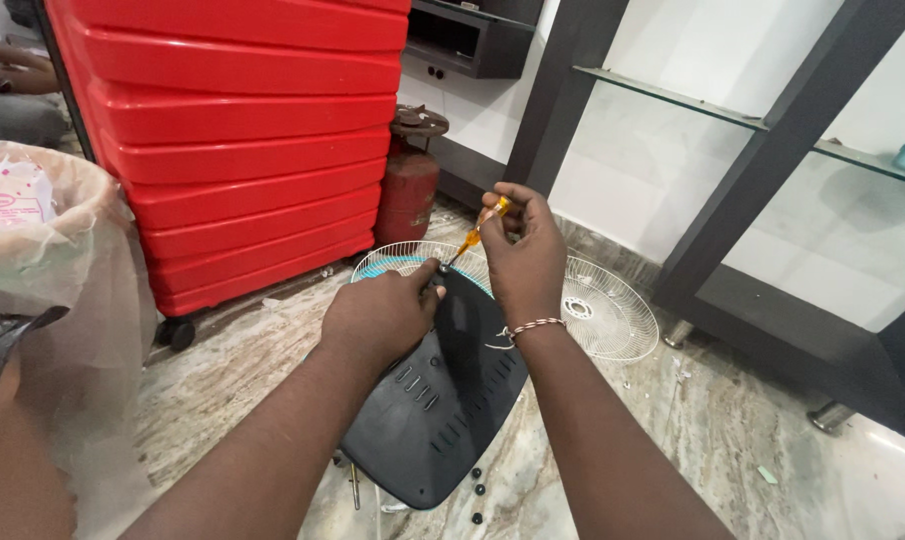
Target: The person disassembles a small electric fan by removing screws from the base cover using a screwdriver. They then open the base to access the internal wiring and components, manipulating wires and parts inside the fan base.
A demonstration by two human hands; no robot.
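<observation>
Here, your right hand (526,262) has its grip closed round the orange handle of a screwdriver (476,235), fingers bunched at the top end, just above your wrist with the beaded bracelet (535,325). From that grip the tool's long axis runs down and to the left: the handle sits high and to the right, the shaft slants toward the top edge of the dark fan housing (441,395), and the tip meets it right where your left hand (383,315) is. That left hand is the nearer of the two to the tip; its fingers are pinched at that spot on the housing's upper rim, though what, if anything, lies between the fingertips is too small to tell. The housing itself lies on the marble floor (733,440), its vented back facing up, stretching from the tip down toward you. A few small dark screws (476,489) lie loose on the floor beside its lower end. Behind it, two white wire fan guards (613,315) lie flat, with a red gas cylinder (409,190) and a red suitcase (238,130) further back on the left.
</observation>
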